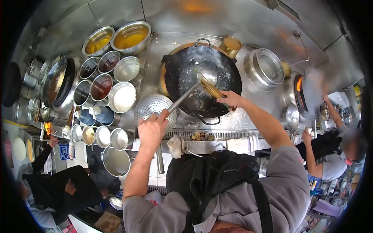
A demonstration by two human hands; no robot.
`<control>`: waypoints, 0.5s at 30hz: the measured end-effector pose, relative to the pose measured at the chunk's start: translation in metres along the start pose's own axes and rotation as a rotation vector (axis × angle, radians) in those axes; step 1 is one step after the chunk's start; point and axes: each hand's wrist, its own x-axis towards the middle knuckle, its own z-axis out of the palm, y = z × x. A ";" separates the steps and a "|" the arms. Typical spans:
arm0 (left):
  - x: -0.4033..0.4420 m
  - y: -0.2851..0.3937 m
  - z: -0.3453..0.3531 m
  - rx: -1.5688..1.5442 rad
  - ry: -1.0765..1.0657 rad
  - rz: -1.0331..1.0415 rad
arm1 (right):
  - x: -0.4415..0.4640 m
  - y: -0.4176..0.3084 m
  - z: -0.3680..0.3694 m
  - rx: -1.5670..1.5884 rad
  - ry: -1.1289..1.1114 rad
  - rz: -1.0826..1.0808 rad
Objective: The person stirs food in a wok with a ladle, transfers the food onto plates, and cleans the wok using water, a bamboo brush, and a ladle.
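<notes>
A large black wok [186,97] with loop handles sits on the steel range, wet inside with whitish liquid and a few scraps. My left hand [152,128] is wrapped round the handle of a ladle [182,99], whose round bowl lies over the wok's upper right part. In my right hand [232,99] is a bamboo brush [210,86], its bristles at the ladle's bowl. Beneath the ladle's handle, left of the wok, rests a perforated strainer [155,110], its own handle pointing toward me.
Metal pots of sauces and powders [122,97] crowd the left, below two bowls of yellow liquid [131,37]. Nested steel pots [268,68] and a tin [230,46] stand beyond the wok. A co-worker [334,159] works by a flaming wok at right; another person [58,186] is at left.
</notes>
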 end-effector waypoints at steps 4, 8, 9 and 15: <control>-0.007 -0.019 -0.015 0.036 0.007 0.058 | 0.003 0.021 -0.057 -1.017 0.277 -0.108; -0.018 -0.007 0.008 -0.116 -0.113 -0.036 | 0.013 0.025 -0.079 -0.887 0.729 -0.228; -0.023 -0.005 0.012 -0.130 -0.047 -0.031 | 0.017 0.024 -0.074 -0.706 0.877 -0.203; -0.027 0.008 0.020 -0.177 -0.040 -0.059 | 0.021 0.013 0.019 -0.682 0.655 -0.120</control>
